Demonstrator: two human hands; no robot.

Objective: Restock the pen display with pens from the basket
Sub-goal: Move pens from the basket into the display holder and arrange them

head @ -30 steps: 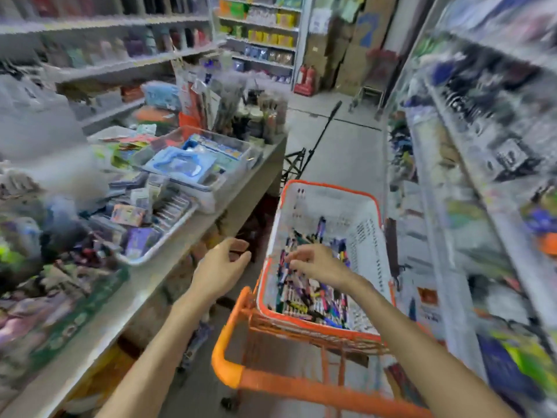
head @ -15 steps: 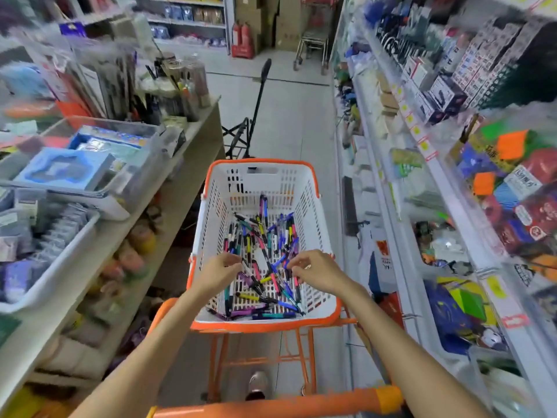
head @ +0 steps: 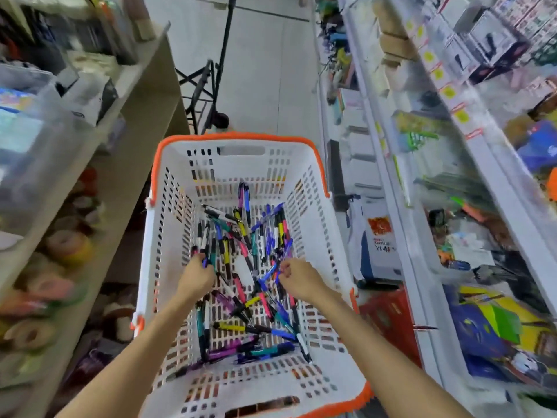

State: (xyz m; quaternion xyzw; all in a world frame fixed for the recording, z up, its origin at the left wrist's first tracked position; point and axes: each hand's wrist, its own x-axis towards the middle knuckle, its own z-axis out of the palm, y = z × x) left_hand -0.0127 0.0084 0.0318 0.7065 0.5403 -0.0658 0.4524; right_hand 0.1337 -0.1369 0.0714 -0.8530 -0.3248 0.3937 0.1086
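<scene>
Below, both hands [head: 241, 276] grip slim pens [head: 241, 267] in slotted plastic basket [head: 241, 164]

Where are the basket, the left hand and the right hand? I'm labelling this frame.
basket [head: 241, 137], head view, on the far orange rim.
left hand [head: 196, 276], head view, on the back of the hand.
right hand [head: 297, 277], head view, on the back of the hand.

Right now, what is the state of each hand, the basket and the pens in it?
left hand: in the basket, fingers curled round several pens
right hand: in the basket, pinching a blue pen
basket: upright, partly filled
pens: lying loose and crossed on the basket's bottom
</scene>
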